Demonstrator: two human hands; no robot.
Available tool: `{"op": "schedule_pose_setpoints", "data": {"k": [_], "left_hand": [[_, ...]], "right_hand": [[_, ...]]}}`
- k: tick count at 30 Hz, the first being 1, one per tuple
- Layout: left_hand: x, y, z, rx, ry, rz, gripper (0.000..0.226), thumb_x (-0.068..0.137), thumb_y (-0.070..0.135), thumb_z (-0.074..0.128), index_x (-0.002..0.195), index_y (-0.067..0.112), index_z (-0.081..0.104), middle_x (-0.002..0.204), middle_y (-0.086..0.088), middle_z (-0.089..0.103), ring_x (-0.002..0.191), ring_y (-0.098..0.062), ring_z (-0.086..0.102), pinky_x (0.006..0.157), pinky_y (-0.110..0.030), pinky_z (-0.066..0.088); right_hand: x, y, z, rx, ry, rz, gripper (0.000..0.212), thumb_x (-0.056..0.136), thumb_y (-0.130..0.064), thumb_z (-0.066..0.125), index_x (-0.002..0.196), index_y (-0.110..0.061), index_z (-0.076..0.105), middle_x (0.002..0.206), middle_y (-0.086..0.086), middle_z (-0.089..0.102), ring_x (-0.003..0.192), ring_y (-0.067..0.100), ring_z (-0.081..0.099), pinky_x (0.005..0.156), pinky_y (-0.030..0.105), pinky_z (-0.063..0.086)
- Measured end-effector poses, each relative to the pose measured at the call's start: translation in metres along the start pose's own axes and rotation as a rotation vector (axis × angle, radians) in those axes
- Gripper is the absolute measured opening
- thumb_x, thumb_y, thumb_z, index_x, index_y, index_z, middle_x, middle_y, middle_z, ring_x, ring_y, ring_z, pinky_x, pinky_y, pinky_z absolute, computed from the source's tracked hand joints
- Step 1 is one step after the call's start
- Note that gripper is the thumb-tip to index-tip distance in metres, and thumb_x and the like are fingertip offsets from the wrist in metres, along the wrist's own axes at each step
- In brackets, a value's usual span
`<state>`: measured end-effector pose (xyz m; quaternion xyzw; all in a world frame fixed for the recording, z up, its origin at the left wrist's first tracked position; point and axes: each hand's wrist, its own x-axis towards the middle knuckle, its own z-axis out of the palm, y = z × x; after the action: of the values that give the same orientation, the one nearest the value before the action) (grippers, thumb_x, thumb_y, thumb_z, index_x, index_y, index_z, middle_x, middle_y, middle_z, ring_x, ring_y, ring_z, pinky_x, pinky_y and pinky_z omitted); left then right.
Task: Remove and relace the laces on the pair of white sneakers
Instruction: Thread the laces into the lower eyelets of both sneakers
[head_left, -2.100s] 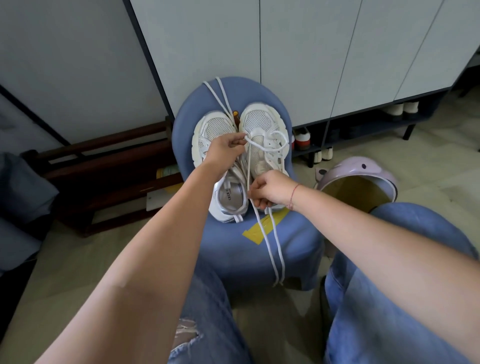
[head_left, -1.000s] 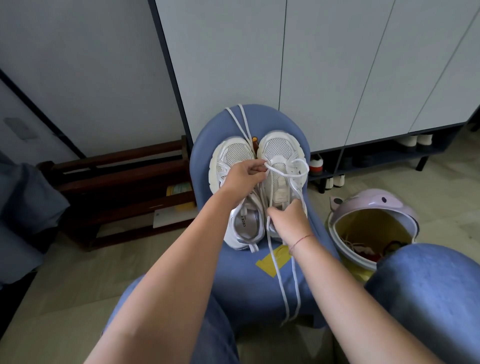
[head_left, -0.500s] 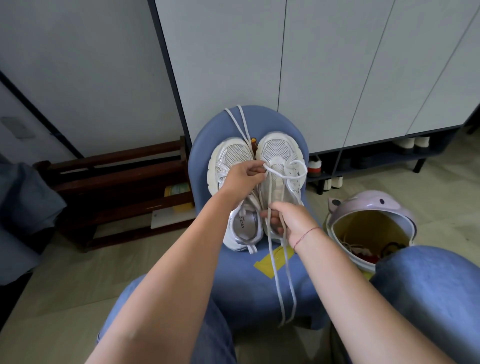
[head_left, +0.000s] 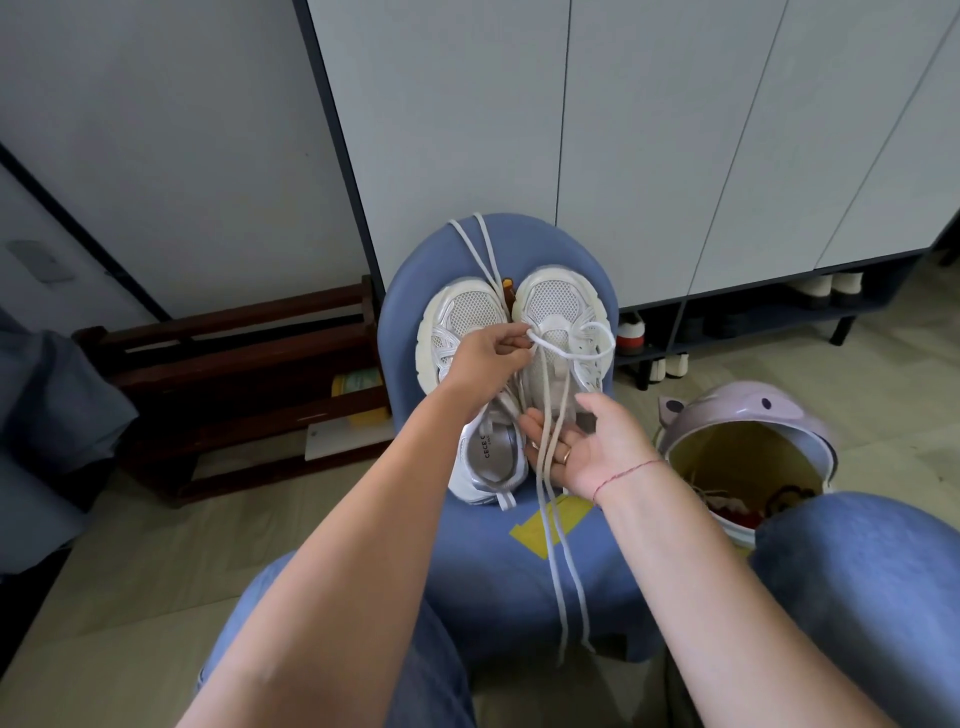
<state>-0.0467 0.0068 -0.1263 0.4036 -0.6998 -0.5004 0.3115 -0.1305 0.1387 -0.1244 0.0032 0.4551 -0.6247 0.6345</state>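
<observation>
The left sneaker and the right sneaker, both of white mesh, are set side by side on the seat of a blue padded stool, toes pointed to 12 o'clock. The left sneaker is partly covered by the left hand, whose fingertips are pinched on a loop of the white lace at the toe end of the right sneaker's lacing. From that loop two strands are led toward 6 o'clock, laid across the fingers of the right hand and left hanging over the stool's front edge. The right hand is held palm up, fingers spread and relaxed, with nothing gripped; a ring and a red wrist thread are seen on it. A second lace is draped from between the two toes over the stool's edge at 12 o'clock. A patch of yellow tape is stuck to the seat at 6 o'clock of the shoes. A lavender bin is set on the floor at 3 o'clock of the stool, a dark wooden rack at 9 o'clock. Grey cabinet doors are seen behind.
</observation>
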Motion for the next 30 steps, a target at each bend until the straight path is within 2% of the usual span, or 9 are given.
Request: {"op": "schedule_pose_setpoints", "data": {"k": [4,6,7,9,12,16,20,25,30], "left_hand": [[0.001,0.001,0.0,0.024,-0.004,-0.003,0.038,0.092,-0.002,0.061,0.129,0.007,0.063,0.097,0.005,0.063,0.084,-0.004,0.058,0.079,-0.012,0.05],[0.001,0.001,0.0,0.029,-0.005,-0.006,0.038,0.092,-0.002,0.061,0.128,0.008,0.063,0.097,0.005,0.063,0.084,-0.004,0.058,0.077,-0.011,0.051],[0.001,0.001,0.0,0.032,-0.003,-0.005,0.038,0.092,-0.002,0.061,0.128,0.008,0.063,0.097,0.005,0.063,0.084,-0.004,0.058,0.077,-0.011,0.051],[0.001,0.0,-0.001,0.033,0.002,0.006,0.038,0.091,-0.003,0.062,0.128,0.006,0.063,0.096,0.005,0.063,0.083,-0.004,0.058,0.077,-0.009,0.05],[0.0,0.0,0.0,0.044,0.009,0.015,0.039,0.091,-0.002,0.062,0.128,0.007,0.063,0.094,0.006,0.063,0.08,-0.002,0.057,0.077,-0.01,0.048],[0.0,0.001,0.002,0.059,0.015,0.015,0.037,0.092,-0.001,0.061,0.128,0.007,0.063,0.093,0.007,0.062,0.079,-0.002,0.056,0.076,-0.011,0.048],[-0.001,0.001,0.004,0.057,0.025,0.014,0.037,0.092,-0.001,0.06,0.129,0.006,0.062,0.096,0.005,0.062,0.08,-0.002,0.056,0.077,-0.012,0.049],[-0.002,0.001,0.005,0.067,0.038,0.022,0.036,0.093,0.0,0.06,0.128,0.007,0.062,0.099,0.001,0.062,0.083,-0.005,0.056,0.078,-0.011,0.048],[-0.004,0.002,0.006,0.085,0.038,0.02,0.037,0.093,0.002,0.06,0.13,0.006,0.061,0.101,0.002,0.061,0.086,-0.006,0.056,0.085,-0.016,0.049]], "right_hand": [[0.005,-0.02,0.013,-0.111,-0.115,0.038,0.026,0.096,-0.027,0.043,0.102,-0.005,0.056,0.096,0.016,0.066,0.088,0.024,0.065,0.087,0.04,0.047],[0.011,-0.027,0.019,-0.112,-0.117,0.04,0.023,0.096,-0.023,0.044,0.096,-0.004,0.057,0.087,0.014,0.066,0.08,0.021,0.064,0.081,0.037,0.051],[0.013,-0.027,0.021,-0.089,-0.101,0.029,0.02,0.097,-0.021,0.045,0.092,-0.005,0.057,0.079,0.011,0.064,0.07,0.017,0.062,0.071,0.032,0.053],[0.018,-0.023,0.021,-0.103,-0.078,-0.032,0.021,0.099,-0.023,0.043,0.085,-0.012,0.054,0.057,0.0,0.053,0.044,0.008,0.044,0.047,0.019,0.039],[0.024,-0.006,0.011,-0.299,-0.027,-0.166,0.032,0.103,-0.033,0.035,0.082,-0.015,0.052,0.039,-0.009,0.03,0.03,0.004,0.021,0.036,0.015,0.019],[0.025,0.014,-0.007,-0.522,0.057,-0.358,0.033,0.104,-0.024,0.032,0.076,-0.015,0.048,0.036,-0.012,0.026,0.029,0.003,0.019,0.034,0.01,0.016],[0.021,0.026,-0.023,-0.656,0.076,-0.421,0.034,0.102,-0.019,0.035,0.071,-0.016,0.047,0.044,-0.007,0.029,0.033,0.004,0.022,0.033,0.015,0.018],[0.014,0.048,-0.04,-0.851,0.221,-0.561,0.032,0.097,-0.013,0.039,0.066,-0.016,0.049,0.055,0.001,0.037,0.053,0.017,0.032,0.05,0.027,0.023],[0.006,0.073,-0.053,-0.943,0.268,-0.622,0.032,0.1,-0.016,0.037,0.07,-0.015,0.049,0.06,-0.001,0.043,0.059,0.015,0.04,0.055,0.029,0.031]]}}
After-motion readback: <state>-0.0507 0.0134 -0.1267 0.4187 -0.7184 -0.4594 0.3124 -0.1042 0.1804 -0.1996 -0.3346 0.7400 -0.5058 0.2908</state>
